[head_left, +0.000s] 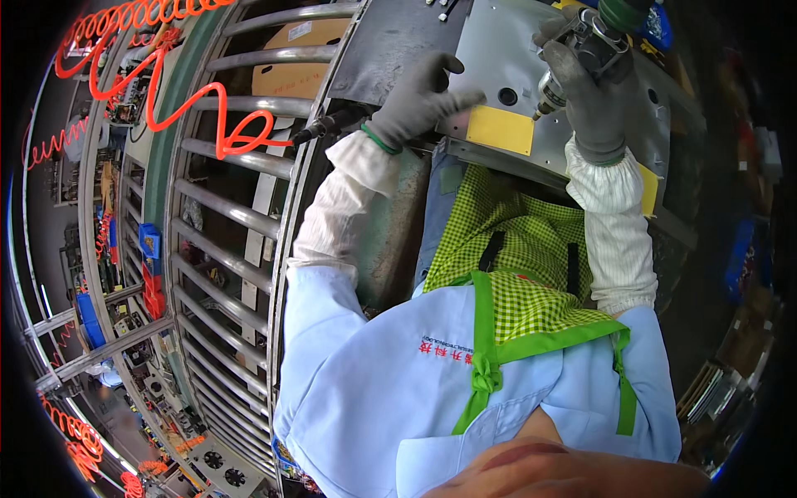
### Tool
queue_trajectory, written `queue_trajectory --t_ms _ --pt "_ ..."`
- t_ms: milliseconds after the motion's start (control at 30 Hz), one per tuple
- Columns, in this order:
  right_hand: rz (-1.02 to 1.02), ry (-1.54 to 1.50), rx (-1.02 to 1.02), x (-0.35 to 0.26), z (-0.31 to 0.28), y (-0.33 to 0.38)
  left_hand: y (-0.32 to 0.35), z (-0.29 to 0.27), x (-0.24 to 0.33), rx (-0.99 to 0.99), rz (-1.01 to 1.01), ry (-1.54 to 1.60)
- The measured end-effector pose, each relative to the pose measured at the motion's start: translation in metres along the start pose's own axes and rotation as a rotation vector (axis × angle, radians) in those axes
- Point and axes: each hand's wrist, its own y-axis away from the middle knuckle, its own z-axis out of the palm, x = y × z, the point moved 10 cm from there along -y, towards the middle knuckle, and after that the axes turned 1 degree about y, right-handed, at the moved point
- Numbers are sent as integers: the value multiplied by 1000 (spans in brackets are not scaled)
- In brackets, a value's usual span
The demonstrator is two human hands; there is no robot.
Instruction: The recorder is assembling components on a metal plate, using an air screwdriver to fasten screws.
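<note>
A grey metal panel (506, 62) with round holes lies on the work surface ahead of me. A yellow rectangular label (501, 130) sits along its near edge, and a second yellow piece (649, 189) shows by the right edge. My left hand (421, 98), in a grey glove, is open at the panel's left side, fingers stretched toward the yellow label. My right hand (588, 104), also gloved, is closed round a power drill (594, 48). The drill's silver chuck (550, 91) slants down, its tip close to the label's upper right corner. Contact there cannot be made out.
A roller conveyor (232, 212) runs along my left, with a cardboard piece (299, 58) among its rollers. Over it hangs a red coiled air hose (222, 116), ending at a black fitting (332, 123). A dark mat (398, 37) lies beyond my left hand. Blue bins (149, 241) stand farther left.
</note>
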Motion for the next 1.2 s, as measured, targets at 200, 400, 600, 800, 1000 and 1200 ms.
queue_trajectory --t_ms 200,400,600,800,1000,1200 --pt "-499 -782 -136 3 -2 -4 -3 20 -3 -169 -93 -743" --pt "-181 105 21 29 -34 10 -5 21 -4 -183 -65 -752" --pt "-150 142 0 17 -17 5 -3 24 -5 -213 -47 -751" --pt "-156 141 -6 5 -9 9 3 27 4 -195 47 -706" --pt "-79 128 -10 19 -25 16 3 26 -3 -221 -72 -734" --pt "-172 150 67 3 -16 12 2 27 -2 -242 -64 -754"
